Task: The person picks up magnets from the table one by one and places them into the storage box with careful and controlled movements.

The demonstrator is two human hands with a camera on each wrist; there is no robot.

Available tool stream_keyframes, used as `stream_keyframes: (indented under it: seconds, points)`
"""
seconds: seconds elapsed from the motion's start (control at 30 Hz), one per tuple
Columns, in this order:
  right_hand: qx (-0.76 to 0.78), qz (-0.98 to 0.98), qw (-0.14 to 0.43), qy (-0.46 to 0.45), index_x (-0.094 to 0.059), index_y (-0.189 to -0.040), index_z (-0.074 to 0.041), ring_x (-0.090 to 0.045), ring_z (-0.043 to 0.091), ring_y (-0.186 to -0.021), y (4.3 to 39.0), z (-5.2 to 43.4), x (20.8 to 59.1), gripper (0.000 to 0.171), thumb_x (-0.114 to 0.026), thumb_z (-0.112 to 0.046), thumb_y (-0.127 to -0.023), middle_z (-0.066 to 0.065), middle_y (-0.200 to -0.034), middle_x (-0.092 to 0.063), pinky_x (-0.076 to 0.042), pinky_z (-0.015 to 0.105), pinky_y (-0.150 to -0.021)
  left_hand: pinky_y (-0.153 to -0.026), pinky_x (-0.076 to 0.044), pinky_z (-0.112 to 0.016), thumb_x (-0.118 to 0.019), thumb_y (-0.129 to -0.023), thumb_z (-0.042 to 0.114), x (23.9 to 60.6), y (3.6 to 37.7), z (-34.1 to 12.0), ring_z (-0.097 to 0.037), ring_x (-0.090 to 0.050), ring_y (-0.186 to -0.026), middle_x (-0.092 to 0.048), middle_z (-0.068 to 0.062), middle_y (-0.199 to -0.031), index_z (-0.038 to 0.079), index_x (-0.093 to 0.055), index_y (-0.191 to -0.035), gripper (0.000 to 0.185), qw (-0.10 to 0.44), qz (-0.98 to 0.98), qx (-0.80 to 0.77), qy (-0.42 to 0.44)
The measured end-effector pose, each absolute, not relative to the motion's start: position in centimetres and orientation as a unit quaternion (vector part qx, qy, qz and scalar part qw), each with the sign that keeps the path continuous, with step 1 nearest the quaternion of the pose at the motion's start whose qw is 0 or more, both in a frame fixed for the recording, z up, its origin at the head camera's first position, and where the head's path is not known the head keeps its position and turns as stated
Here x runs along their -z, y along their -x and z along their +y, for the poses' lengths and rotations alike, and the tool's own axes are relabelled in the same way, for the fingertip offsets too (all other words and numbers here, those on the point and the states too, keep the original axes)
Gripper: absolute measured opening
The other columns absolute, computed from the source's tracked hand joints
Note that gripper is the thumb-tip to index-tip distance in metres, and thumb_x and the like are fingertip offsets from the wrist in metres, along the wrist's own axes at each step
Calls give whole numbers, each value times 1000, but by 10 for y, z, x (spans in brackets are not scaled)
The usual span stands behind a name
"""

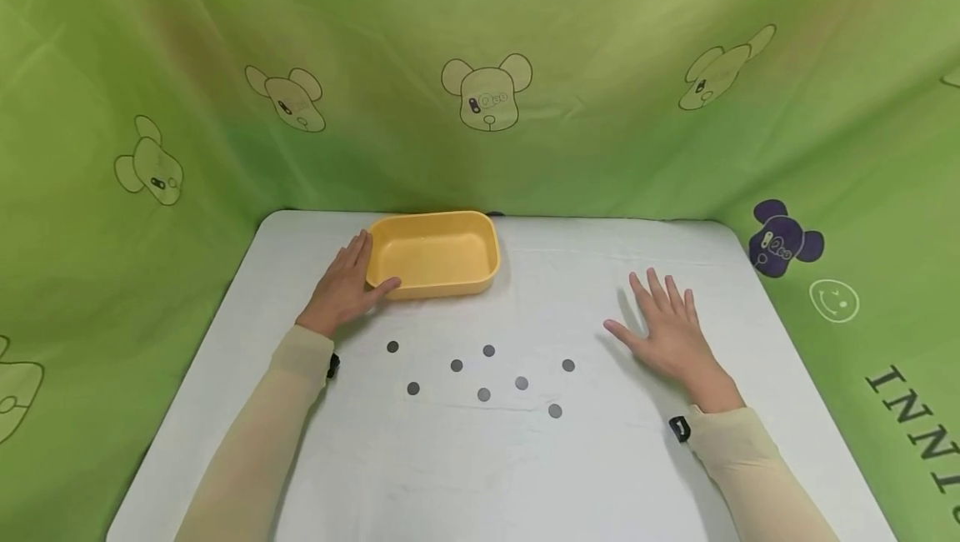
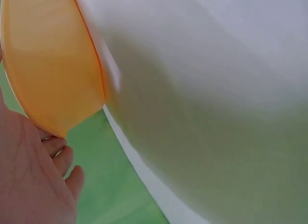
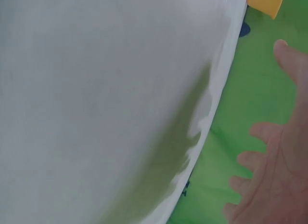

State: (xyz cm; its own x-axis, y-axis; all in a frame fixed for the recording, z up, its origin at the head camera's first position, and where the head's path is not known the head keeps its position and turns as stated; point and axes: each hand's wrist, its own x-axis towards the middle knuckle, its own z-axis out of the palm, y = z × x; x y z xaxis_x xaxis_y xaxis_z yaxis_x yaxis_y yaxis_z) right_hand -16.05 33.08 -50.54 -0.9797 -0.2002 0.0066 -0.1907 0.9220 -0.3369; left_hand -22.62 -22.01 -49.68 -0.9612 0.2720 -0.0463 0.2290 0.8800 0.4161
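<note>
My left hand [image 1: 342,288] lies against the left end of a yellow rectangular tub [image 1: 438,288] near the table's back edge. Its fingers run straight along the tub's end, and the thumb touches the front left corner. In the left wrist view, the fingertips of the left hand [image 2: 33,171] sit right at the rim of the tub [image 2: 53,60]. To the right, my right hand [image 1: 670,338] is spread over the table, palm down, holding nothing. The right wrist view shows the spread fingers of that hand [image 3: 274,180] and a corner of the tub [image 3: 267,2].
Several small dark grey round discs, one of them a disc [image 1: 457,365] near the middle, lie scattered on the white table [image 1: 420,475] between the hands. Green cloth [image 1: 585,150] with bear prints stands around the table's back and sides.
</note>
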Motion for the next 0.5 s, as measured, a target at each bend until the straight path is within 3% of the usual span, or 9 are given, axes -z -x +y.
stream_keyframes:
  seconds: [0.5]
  points:
    - [169,980,18,105,-16,-171,-4,-1,54,-161,156,326,500,98,-58,-62,-104,29,-176,-6,8,69,-128,-135,-2,-43,-48,-104,73,500,228,-210,-28,3,-167,5,-11,-180,2,2,-170,109,56,965,-206,-149]
